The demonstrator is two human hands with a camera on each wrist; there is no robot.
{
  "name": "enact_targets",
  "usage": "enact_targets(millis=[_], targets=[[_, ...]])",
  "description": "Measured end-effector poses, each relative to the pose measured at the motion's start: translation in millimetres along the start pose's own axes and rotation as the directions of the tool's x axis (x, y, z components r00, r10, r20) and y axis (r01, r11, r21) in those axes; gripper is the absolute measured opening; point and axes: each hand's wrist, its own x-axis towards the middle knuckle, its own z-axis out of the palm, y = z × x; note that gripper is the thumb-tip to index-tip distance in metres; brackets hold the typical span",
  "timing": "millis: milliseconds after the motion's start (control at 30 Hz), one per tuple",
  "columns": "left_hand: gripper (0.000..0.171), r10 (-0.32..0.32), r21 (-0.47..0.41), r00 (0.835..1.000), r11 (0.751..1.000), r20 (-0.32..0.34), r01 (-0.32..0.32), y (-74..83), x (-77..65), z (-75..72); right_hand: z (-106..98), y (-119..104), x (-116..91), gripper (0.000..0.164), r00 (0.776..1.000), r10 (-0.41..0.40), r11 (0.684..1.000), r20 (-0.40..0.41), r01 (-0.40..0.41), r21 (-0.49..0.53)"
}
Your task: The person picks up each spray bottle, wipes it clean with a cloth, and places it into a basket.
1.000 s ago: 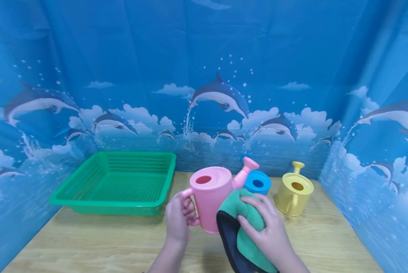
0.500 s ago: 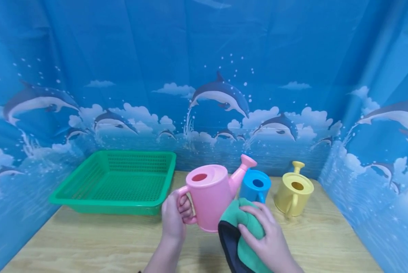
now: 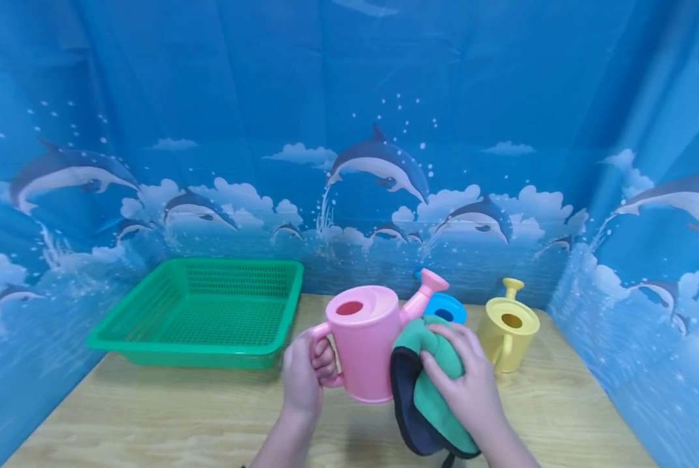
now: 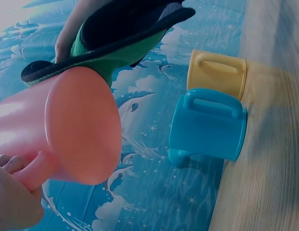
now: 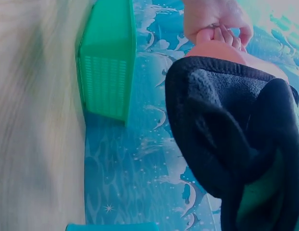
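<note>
My left hand [image 3: 303, 374] grips the handle of a pink watering can [image 3: 365, 348], fingers curled through it. In the left wrist view the can's round base [image 4: 84, 126] faces the camera, raised off the table. A green cloth with a dark underside [image 3: 437, 383] is bunched in my right hand [image 3: 469, 377]. It lies against the can's right side, below the spout [image 3: 422, 296]. From the right wrist, the cloth's dark face [image 5: 226, 125] covers most of the can, and my left hand [image 5: 219, 21] shows beyond it.
Behind the cloth stands a blue watering can [image 4: 207, 125], partly hidden in the head view. A yellow watering can [image 3: 510, 331] is to its right. On the left sits a green plastic basket [image 3: 191, 357]. A dolphin-printed curtain [image 3: 349, 78] surrounds the wooden table [image 3: 209, 416].
The pink can tipped slightly left and rose half a second ago, and is now back right and more level. My right hand and the cloth have shifted right and up, covering more of the blue can.
</note>
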Motion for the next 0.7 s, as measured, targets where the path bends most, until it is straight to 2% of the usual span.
enact_targets(millis=[267,500,700], targets=[[0.036,0.011,0.039,1.0,0.999,0.004,-0.011,-3.4,-1.2,1.6,0,5,11,0.038,0.996,0.086,0.996,-0.021,-0.086,-0.007],[0.038,0.025,0.074,1.0,0.997,0.006,-0.025,-6.0,-2.6,4.0,-2,9,18,0.038,0.99,0.11,0.994,-0.084,-0.111,-0.013],[0.039,0.043,0.058,0.999,0.997,0.004,-0.043,-7.0,-3.4,5.4,-3,6,17,0.037,0.99,0.122,0.992,-0.065,-0.123,-0.022]])
